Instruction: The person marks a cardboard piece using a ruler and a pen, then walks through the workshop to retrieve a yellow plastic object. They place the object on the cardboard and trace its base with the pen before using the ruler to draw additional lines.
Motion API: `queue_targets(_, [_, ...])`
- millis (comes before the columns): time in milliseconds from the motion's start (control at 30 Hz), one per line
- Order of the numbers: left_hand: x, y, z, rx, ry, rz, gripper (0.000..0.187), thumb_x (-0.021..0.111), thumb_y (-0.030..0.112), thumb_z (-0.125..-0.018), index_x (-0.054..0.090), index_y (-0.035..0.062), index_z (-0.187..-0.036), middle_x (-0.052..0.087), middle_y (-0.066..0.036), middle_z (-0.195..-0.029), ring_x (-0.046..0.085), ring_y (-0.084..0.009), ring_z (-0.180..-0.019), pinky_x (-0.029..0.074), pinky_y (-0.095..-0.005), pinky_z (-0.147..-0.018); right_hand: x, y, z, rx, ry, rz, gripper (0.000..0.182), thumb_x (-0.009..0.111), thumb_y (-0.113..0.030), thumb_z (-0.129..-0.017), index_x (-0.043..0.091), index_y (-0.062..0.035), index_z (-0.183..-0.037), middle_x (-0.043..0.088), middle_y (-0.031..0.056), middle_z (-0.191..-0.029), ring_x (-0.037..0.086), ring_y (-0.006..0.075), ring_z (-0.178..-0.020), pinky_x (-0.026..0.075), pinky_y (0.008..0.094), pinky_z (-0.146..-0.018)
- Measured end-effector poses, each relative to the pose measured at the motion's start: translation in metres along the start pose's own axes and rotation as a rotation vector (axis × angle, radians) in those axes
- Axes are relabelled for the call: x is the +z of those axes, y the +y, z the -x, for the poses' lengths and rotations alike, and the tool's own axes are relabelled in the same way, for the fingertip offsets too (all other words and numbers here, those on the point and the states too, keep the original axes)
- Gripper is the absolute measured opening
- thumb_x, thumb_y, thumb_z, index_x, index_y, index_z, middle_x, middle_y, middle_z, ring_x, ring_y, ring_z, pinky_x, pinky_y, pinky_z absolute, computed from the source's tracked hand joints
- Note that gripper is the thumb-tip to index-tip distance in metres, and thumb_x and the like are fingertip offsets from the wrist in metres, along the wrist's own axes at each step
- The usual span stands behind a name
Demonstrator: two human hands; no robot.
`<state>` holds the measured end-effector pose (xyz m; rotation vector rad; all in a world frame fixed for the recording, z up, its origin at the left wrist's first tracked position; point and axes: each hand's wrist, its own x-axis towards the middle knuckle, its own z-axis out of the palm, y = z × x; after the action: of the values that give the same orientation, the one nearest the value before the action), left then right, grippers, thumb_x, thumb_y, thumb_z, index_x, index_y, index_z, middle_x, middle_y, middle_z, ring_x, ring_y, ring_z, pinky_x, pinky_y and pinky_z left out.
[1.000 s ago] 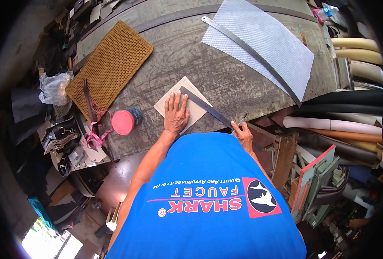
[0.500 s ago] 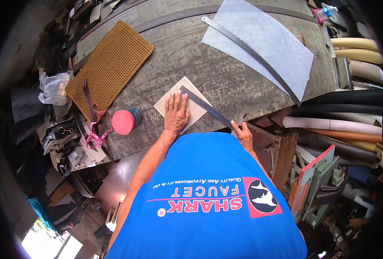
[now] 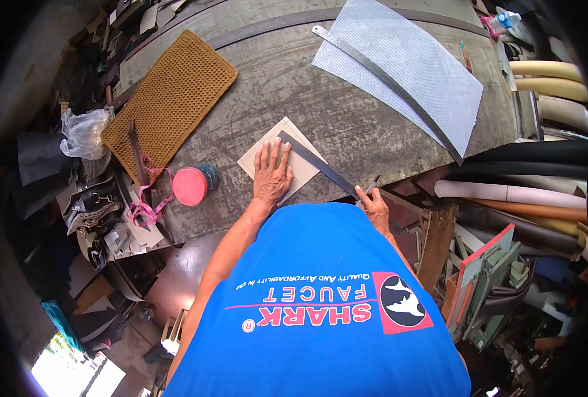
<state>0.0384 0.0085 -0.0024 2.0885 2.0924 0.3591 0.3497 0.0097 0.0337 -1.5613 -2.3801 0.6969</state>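
Observation:
My left hand (image 3: 271,175) lies flat on a square piece of beige board (image 3: 302,173), its fingers stretched out and their tips beside the upper end of a dark straightedge (image 3: 320,165). Thin lines run along the board's edges. The straightedge slants across the board and past the table's near edge. At its lower end, my right hand (image 3: 375,210) is closed around a slim pen (image 3: 374,182), the pen pointing up and away from me. The thumb and fingers of that hand are right at the straightedge's end.
On the worn table (image 3: 261,86) lie a brown woven mat (image 3: 175,99), a pale ribbed sheet (image 3: 413,59) and a long metal ruler (image 3: 387,79). A pink-lidded jar (image 3: 190,186) stands left of my hand. Rolls of material (image 3: 512,190) are stacked at right.
The view has shifted very slightly. Both hands, the board and the straightedge keep almost the same places.

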Motion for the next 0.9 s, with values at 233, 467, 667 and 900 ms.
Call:
queue_targets(233, [0.001,0.000,0.000,0.003,-0.005,-0.008,0.060,0.049,0.026,-0.091,0.038,0.0150,-0.149,0.028,-0.012,-0.156,0.022,-0.0350,-0.144,0.017,-0.0497,-0.117,0.002,0.001,0.001,-0.009,0.015,-0.010,0.050,0.060,0.003,-0.076,0.065,-0.0096,-0.124,0.051,0.0141,-0.091,0.059,0.0329,-0.079,0.050,0.0430,-0.067])
queue_targets(467, [0.002,0.000,0.000,0.007,-0.007,-0.020,0.060,0.049,0.026,-0.091,0.038,0.0140,-0.149,0.028,-0.012,-0.156,0.022,-0.0345,-0.144,0.017,-0.0494,-0.117,0.000,-0.001,0.000,0.006,-0.003,-0.023,0.051,0.061,0.002,-0.076,0.064,-0.0111,-0.125,0.051,0.0132,-0.092,0.059,0.0322,-0.079,0.050,0.0420,-0.066])
queue_targets(667, [0.000,0.000,0.000,0.003,-0.001,-0.017,0.060,0.050,0.027,-0.090,0.040,0.0097,-0.147,0.029,-0.012,-0.156,0.023,-0.0342,-0.144,0.017,-0.0490,-0.117,0.000,-0.006,-0.007,-0.084,-0.001,0.015,0.053,0.063,0.001,-0.077,0.062,-0.0124,-0.128,0.050,0.0109,-0.092,0.059,0.0297,-0.080,0.050,0.0421,-0.066])
queue_targets(900, [0.000,0.000,0.000,0.009,-0.001,-0.029,0.060,0.050,0.027,-0.090,0.040,0.0087,-0.147,0.030,-0.012,-0.155,0.023,-0.0337,-0.144,0.018,-0.0485,-0.117,-0.002,-0.015,-0.014,-0.119,0.025,0.069,0.053,0.063,0.002,-0.077,0.062,-0.0134,-0.128,0.051,0.0091,-0.092,0.056,0.0271,-0.083,0.049,0.0398,-0.063])
